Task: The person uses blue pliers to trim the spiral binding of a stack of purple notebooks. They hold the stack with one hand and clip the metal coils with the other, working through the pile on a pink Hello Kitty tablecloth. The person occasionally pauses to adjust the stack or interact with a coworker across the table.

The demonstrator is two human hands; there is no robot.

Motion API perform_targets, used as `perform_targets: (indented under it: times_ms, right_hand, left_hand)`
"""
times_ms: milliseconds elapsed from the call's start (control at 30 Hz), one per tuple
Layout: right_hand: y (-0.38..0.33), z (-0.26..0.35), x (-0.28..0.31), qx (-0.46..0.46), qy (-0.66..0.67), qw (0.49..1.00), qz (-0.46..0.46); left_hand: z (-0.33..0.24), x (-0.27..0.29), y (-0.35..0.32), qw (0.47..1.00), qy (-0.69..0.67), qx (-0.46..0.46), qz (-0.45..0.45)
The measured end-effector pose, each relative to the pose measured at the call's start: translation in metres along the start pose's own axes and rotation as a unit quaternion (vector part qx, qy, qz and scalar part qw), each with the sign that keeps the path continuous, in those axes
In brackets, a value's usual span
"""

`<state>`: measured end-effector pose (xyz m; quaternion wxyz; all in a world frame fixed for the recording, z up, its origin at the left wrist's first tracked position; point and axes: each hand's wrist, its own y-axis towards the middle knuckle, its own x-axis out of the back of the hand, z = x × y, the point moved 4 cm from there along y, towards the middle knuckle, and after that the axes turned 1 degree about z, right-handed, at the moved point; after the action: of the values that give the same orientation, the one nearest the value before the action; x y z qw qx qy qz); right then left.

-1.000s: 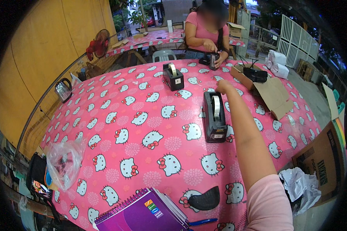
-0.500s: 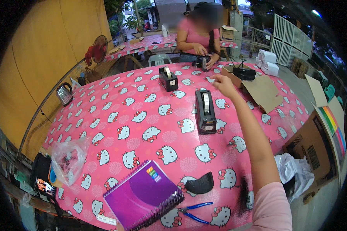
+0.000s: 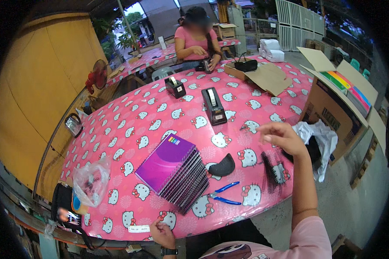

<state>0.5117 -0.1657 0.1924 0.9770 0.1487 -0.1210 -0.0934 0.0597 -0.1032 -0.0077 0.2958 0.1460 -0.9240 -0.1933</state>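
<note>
Notebooks [image 3: 173, 169] mid-table, right hand [image 3: 282, 137] above edge

The left hand [image 3: 162, 234] sits low at the near rim of the counter [image 3: 129, 125], and whatever its fingers [image 3: 159, 224] pinch is too small to make out. Below the right hand's [image 3: 281, 137] fingers [image 3: 267, 139], the black combs [image 3: 273, 170] blur together. The clear bag [image 3: 90, 183], far left of both hands, hides its contents.
</note>
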Motion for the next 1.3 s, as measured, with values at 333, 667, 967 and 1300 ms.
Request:
perform_targets:
  times_ms: [333,667,967,1300]
  right_hand:
    - [-0.12,-0.113,-0.071,-0.138,0.083,0.973,-0.163]
    - [-0.112,-0.138,-0.076,-0.038,-0.092,0.942,-0.32]
    - [-0.113,-0.132,-0.082,-0.023,-0.171,0.931,-0.321]
    - [-0.105,-0.127,-0.095,-0.002,-0.247,0.924,-0.292]
  left_hand:
    - [-0.005,0.009,-0.005,0.999,-0.029,-0.036,0.024]
    - [-0.005,0.009,-0.003,0.997,0.01,-0.07,0.019]
    - [-0.008,0.009,-0.004,0.995,0.041,-0.079,0.033]
    - [-0.002,0.007,-0.005,0.995,0.051,-0.08,0.018]
